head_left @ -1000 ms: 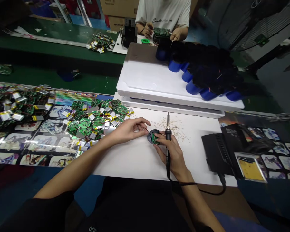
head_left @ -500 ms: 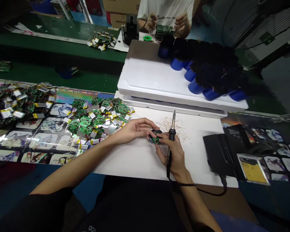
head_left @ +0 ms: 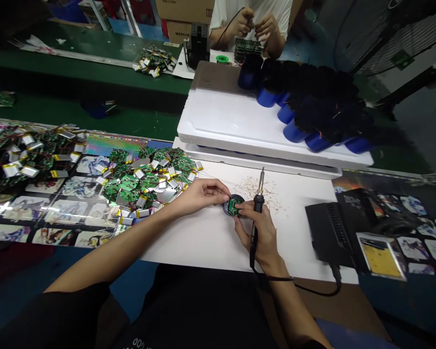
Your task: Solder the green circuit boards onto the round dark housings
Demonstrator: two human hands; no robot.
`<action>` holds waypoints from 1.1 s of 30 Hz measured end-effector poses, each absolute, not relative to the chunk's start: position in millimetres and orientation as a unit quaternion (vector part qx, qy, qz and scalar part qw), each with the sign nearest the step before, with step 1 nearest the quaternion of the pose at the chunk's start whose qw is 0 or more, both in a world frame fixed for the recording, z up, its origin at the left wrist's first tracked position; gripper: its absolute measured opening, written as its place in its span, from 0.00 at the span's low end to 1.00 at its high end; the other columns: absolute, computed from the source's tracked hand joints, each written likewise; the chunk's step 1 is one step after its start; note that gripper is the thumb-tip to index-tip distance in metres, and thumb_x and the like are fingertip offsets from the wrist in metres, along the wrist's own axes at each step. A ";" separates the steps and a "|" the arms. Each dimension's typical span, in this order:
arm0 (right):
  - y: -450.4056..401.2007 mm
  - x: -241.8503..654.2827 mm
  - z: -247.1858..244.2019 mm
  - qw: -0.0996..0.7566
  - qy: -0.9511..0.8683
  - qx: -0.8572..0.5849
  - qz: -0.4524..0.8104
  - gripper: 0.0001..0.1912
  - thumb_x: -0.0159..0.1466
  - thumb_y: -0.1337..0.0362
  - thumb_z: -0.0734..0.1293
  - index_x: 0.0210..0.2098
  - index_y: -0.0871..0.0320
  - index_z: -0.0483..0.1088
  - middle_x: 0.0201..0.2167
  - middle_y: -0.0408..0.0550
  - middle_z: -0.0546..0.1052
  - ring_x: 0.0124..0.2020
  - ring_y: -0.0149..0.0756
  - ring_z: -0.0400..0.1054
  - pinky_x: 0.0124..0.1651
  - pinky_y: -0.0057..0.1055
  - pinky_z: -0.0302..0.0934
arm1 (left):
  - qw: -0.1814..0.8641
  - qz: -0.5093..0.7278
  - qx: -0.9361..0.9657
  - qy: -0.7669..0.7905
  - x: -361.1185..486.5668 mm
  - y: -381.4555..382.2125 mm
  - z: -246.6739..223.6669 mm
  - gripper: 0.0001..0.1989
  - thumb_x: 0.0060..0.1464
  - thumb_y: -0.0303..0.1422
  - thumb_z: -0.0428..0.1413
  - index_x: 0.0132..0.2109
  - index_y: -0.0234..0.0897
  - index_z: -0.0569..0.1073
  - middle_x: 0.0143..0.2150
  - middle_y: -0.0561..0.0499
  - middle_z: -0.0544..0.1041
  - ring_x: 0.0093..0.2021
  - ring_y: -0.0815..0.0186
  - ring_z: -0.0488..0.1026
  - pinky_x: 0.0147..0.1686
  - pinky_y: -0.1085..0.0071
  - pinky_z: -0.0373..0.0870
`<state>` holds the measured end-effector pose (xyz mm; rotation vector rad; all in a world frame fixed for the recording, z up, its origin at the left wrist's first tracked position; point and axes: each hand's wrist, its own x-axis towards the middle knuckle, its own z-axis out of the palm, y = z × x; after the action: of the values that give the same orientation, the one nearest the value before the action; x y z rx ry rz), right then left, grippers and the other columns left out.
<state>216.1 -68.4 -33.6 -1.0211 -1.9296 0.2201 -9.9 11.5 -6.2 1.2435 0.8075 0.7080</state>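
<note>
My left hand [head_left: 200,196] reaches in from the left, its fingertips on the rim of a round black part [head_left: 238,199]. A small green circuit board [head_left: 233,206] sits on that part, and my right hand's fingers [head_left: 260,231] press against the board. That hand also grips a soldering iron [head_left: 257,209], its black handle in my palm and its thin tip pointing away from me. The iron's tip is close to the board, with a dark cord running down from the handle. The underside of the round part is hidden.
A white sheet [head_left: 207,245] lies under my hands, with solder scraps [head_left: 263,191] beyond. A heap of green boards with silver pouch cells [head_left: 147,179] lies left. A black soldering station [head_left: 327,232] stands right. White foam boxes [head_left: 236,116] hold blue cylinders. A co-worker's hands [head_left: 256,23] work opposite.
My left hand has moved in from beside the round part and now holds its rim. The part has shifted slightly. The co-worker's hands have risen from the table.
</note>
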 end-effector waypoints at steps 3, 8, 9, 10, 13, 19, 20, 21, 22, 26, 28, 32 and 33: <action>-68.3 215.7 -34.1 0.456 -0.782 -0.416 0.091 0.23 0.65 0.77 0.72 0.56 0.51 0.71 0.48 0.52 0.84 0.51 0.47 0.77 0.53 0.52 0.76 | 0.677 0.338 0.568 0.325 -5.9 9.6 -7.1 0.18 0.58 0.45 0.71 0.44 0.33 0.83 0.42 0.46 0.83 0.41 0.65 0.79 0.44 0.71 0.74; -68.3 215.1 -26.8 0.465 -0.774 -0.421 0.090 0.21 0.66 0.75 0.72 0.55 0.50 0.70 0.48 0.51 0.83 0.50 0.46 0.78 0.52 0.52 0.77 | 0.662 0.360 0.579 0.312 0.2 4.4 -11.5 0.19 0.58 0.47 0.71 0.43 0.33 0.83 0.43 0.45 0.81 0.43 0.65 0.79 0.45 0.71 0.75; -68.0 214.7 -24.6 0.474 -0.768 -0.422 0.091 0.21 0.66 0.76 0.72 0.55 0.50 0.70 0.48 0.51 0.83 0.50 0.46 0.78 0.52 0.51 0.77 | 0.667 0.352 0.577 0.313 1.1 3.0 -11.2 0.19 0.59 0.47 0.70 0.43 0.33 0.82 0.42 0.45 0.81 0.41 0.66 0.78 0.44 0.71 0.74; -67.6 214.0 -22.6 0.485 -0.759 -0.424 0.094 0.22 0.66 0.76 0.72 0.55 0.50 0.70 0.47 0.50 0.83 0.50 0.45 0.78 0.52 0.51 0.77 | 0.671 0.345 0.575 0.316 1.8 1.5 -10.4 0.19 0.60 0.47 0.69 0.44 0.33 0.82 0.41 0.46 0.81 0.39 0.67 0.77 0.42 0.72 0.74; -65.2 209.6 -17.6 0.521 -0.728 -0.431 0.116 0.22 0.66 0.76 0.71 0.54 0.49 0.69 0.44 0.48 0.81 0.48 0.44 0.78 0.51 0.49 0.77 | 0.665 0.335 0.579 0.332 3.6 -2.3 -7.0 0.20 0.61 0.47 0.69 0.44 0.32 0.81 0.38 0.48 0.80 0.35 0.70 0.75 0.37 0.74 0.70; -59.8 198.2 -13.2 0.544 -0.697 -0.436 0.167 0.20 0.67 0.75 0.71 0.53 0.49 0.69 0.44 0.48 0.80 0.48 0.42 0.77 0.50 0.46 0.76 | 0.644 0.333 0.591 0.354 4.8 -4.7 -7.3 0.23 0.59 0.50 0.69 0.43 0.32 0.80 0.34 0.50 0.78 0.31 0.71 0.71 0.34 0.74 0.67; -59.6 197.2 -13.1 0.544 -0.695 -0.439 0.170 0.19 0.67 0.75 0.71 0.53 0.49 0.69 0.44 0.47 0.80 0.48 0.42 0.77 0.51 0.46 0.76 | 0.642 0.334 0.592 0.355 4.8 -4.7 -7.6 0.23 0.59 0.50 0.69 0.43 0.31 0.80 0.33 0.50 0.78 0.31 0.71 0.70 0.33 0.74 0.66; -59.5 196.6 -13.2 0.543 -0.692 -0.442 0.173 0.19 0.68 0.74 0.71 0.53 0.49 0.69 0.44 0.47 0.80 0.48 0.42 0.78 0.51 0.46 0.76 | 0.640 0.335 0.593 0.356 4.7 -4.7 -7.8 0.23 0.60 0.50 0.68 0.43 0.31 0.80 0.33 0.50 0.78 0.30 0.71 0.70 0.32 0.74 0.65; -59.7 196.3 -13.4 0.542 -0.690 -0.446 0.175 0.19 0.68 0.74 0.71 0.53 0.48 0.69 0.44 0.47 0.80 0.48 0.42 0.78 0.51 0.46 0.76 | 0.638 0.335 0.596 0.356 4.8 -4.7 -7.7 0.22 0.60 0.50 0.68 0.43 0.31 0.80 0.33 0.50 0.77 0.30 0.71 0.69 0.31 0.74 0.64; -60.6 196.4 -16.0 0.542 -0.685 -0.455 0.171 0.18 0.68 0.73 0.72 0.52 0.48 0.70 0.43 0.46 0.81 0.47 0.42 0.79 0.50 0.46 0.77 | 0.639 0.335 0.603 0.341 5.5 -5.3 -5.8 0.21 0.61 0.48 0.67 0.43 0.32 0.80 0.32 0.51 0.77 0.29 0.72 0.67 0.30 0.74 0.61; -61.1 196.4 -17.8 0.544 -0.684 -0.458 0.165 0.18 0.68 0.73 0.72 0.52 0.48 0.70 0.43 0.46 0.81 0.47 0.42 0.79 0.51 0.46 0.76 | 0.635 0.333 0.608 0.341 5.8 -5.6 -4.9 0.20 0.61 0.48 0.67 0.43 0.32 0.80 0.32 0.51 0.77 0.28 0.72 0.66 0.30 0.74 0.61; -62.3 195.6 -21.4 0.542 -0.683 -0.467 0.147 0.18 0.68 0.73 0.72 0.52 0.48 0.69 0.43 0.46 0.80 0.46 0.41 0.79 0.51 0.46 0.77 | 0.624 0.328 0.612 0.358 5.3 -5.2 -5.3 0.21 0.61 0.49 0.67 0.43 0.32 0.81 0.32 0.51 0.78 0.28 0.71 0.65 0.30 0.74 0.60; -62.6 195.5 -22.1 0.541 -0.684 -0.467 0.144 0.18 0.68 0.73 0.72 0.52 0.48 0.69 0.43 0.46 0.80 0.46 0.41 0.79 0.51 0.46 0.77 | 0.623 0.328 0.611 0.360 5.1 -4.9 -5.7 0.21 0.61 0.49 0.67 0.43 0.32 0.82 0.32 0.50 0.78 0.28 0.71 0.66 0.30 0.74 0.60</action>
<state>195.5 -62.6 -22.1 -1.1096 -1.6256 0.3421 5.1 -4.9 -5.7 1.4041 0.8274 0.7541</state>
